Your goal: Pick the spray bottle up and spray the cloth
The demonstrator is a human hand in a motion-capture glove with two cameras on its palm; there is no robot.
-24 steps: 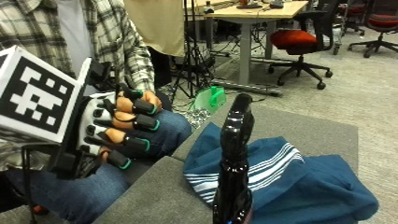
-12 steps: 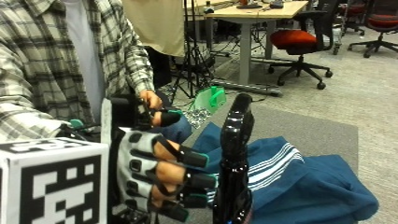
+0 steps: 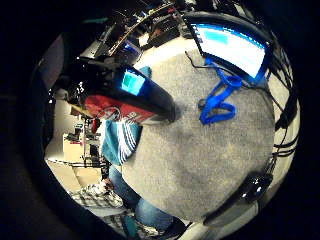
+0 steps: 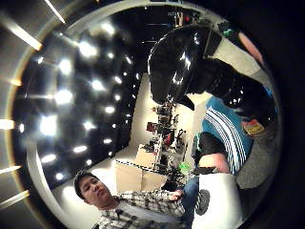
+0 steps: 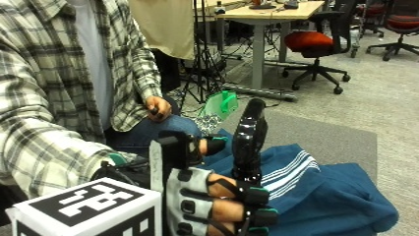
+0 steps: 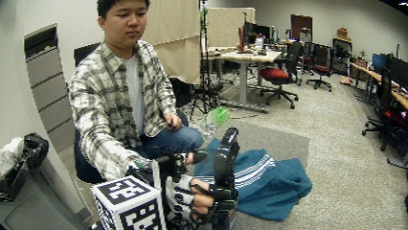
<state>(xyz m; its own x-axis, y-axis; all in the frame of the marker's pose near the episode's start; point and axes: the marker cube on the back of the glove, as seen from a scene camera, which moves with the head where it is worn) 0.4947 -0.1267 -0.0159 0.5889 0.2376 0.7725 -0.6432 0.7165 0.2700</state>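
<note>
We see the gloved right hand (image 5: 219,206) with its fingers curled round the lower body of the black spray bottle (image 5: 249,140), which stands upright on the grey desk (image 5: 314,135). The thumb lies against the bottle's far side. Just behind the bottle, touching it, the blue cloth (image 5: 327,191) with white stripes lies crumpled on the desk. The bare left hand (image 5: 159,107) rests on the person's knee.

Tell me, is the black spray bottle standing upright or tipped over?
Upright: the spray bottle stands vertically beside the blue cloth, with the gloved right hand curled around its base.
</note>
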